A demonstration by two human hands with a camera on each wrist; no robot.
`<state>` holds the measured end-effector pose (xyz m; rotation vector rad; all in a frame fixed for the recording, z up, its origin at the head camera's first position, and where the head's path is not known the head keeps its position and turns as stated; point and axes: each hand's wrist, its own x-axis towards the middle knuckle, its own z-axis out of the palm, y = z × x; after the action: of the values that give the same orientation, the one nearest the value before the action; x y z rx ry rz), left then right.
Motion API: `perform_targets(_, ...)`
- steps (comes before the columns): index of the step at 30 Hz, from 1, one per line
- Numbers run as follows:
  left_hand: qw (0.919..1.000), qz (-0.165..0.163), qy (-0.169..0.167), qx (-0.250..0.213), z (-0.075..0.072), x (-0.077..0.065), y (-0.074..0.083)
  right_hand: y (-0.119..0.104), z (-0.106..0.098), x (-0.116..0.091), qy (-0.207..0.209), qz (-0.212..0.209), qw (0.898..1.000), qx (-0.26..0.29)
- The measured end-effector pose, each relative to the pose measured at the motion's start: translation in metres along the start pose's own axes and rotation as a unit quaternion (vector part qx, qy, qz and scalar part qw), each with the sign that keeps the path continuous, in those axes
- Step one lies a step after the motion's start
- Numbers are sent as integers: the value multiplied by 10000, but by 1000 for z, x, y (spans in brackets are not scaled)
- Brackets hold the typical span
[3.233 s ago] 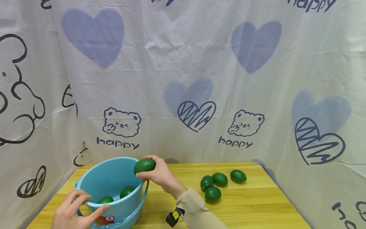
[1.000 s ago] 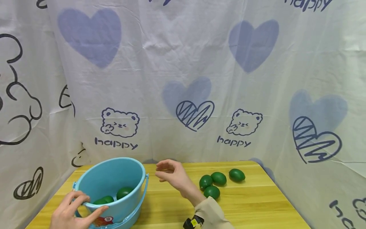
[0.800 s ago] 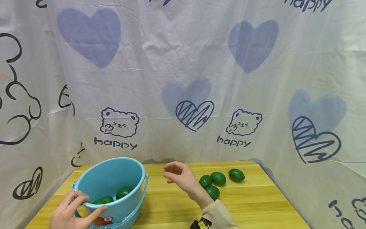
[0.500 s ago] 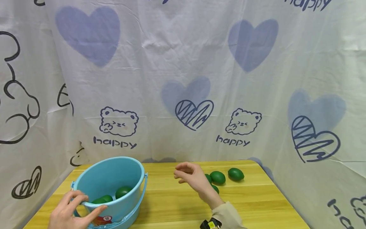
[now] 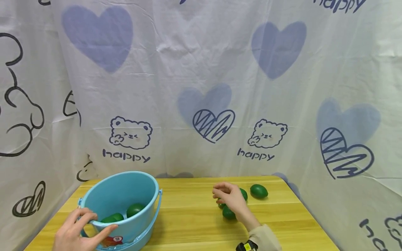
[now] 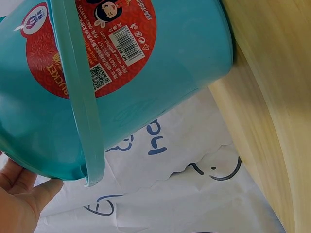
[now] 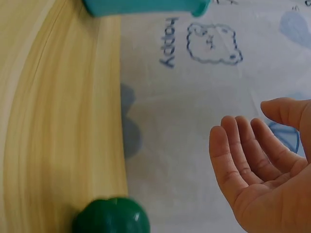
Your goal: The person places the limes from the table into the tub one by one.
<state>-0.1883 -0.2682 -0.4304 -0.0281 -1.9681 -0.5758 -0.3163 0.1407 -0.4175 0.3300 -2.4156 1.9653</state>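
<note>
While the head view shows the left hand [image 5: 73,233] gripping the near-left rim of the blue bucket [image 5: 135,226], the empty right hand [image 5: 233,198], fingers loosely bent, is much nearer the clustered green fruits [image 5: 229,213] on the right of the tabletop [image 5: 188,219], a lone fruit [image 5: 259,191] farther right lying roughly lengthwise left-to-right. Seen from the left wrist, thumb and fingers straddle the rim; from the right wrist, one fruit sits apart from the uncurled hand.

From head: looks forward and down across tabletop [image 5: 188,216] to printed cloth [image 5: 201,62]; widest, farthest off. From left wrist: looks from close by at label [image 6: 124,43] on bucket [image 5: 139,226], rolled sideways. From right wrist: looks past right grip [image 7: 265,174] toward cloth, rolled opposite way. Shared by all three: bucket, tabletop, cloth.
</note>
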Motion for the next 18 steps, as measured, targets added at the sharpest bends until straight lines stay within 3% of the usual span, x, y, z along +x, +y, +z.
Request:
perform_targets(9, 9998, 91, 124, -140, 1, -2, -3, 16, -29, -2, 906, 86, 9955, -248)
perform_targets(18, 9997, 146, 0, -174, 1, -1, -5, 38, -60, 1, 1401, 96, 9864, -854)
